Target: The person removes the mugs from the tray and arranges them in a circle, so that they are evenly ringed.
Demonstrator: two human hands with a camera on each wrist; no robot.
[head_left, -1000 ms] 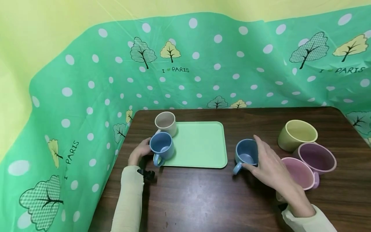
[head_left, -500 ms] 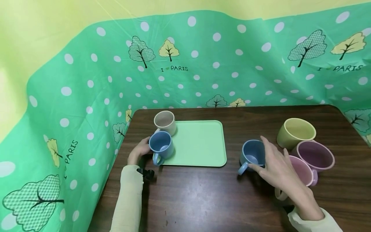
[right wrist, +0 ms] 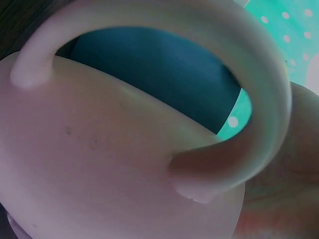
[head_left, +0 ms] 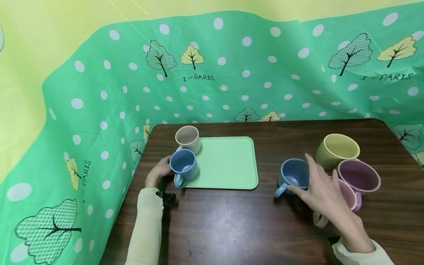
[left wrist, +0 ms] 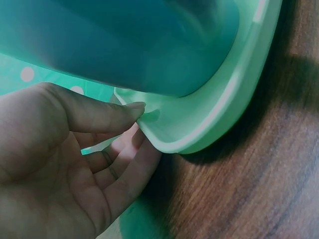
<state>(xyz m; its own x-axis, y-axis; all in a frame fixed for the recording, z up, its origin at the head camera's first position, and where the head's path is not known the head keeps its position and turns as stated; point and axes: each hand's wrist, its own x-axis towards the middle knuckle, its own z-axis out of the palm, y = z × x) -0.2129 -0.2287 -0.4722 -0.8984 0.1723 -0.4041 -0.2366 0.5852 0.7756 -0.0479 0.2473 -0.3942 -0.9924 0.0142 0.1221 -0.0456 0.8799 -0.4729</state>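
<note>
Two hands hold things: the left hand (head_left: 158, 172) pinches the green tray (head_left: 228, 162) by its corner; the right hand (head_left: 326, 195) grips a blue mug (head_left: 292, 176) on its thumb side, fingertips hidden. Any rightward sweep might knock the pink mug (head_left: 349, 197) just beside it; bare table (head_left: 215, 221) stretches leftward to the tray's edge.

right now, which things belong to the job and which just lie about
Likely the job's:
light green rectangular tray, left hand pinching it
round blue mug, right hand gripping it
second round blue mug, on tray
round beige mug, beside it

Likely lying about:
round yellowish mug
round purple mug
round pink mug
</note>
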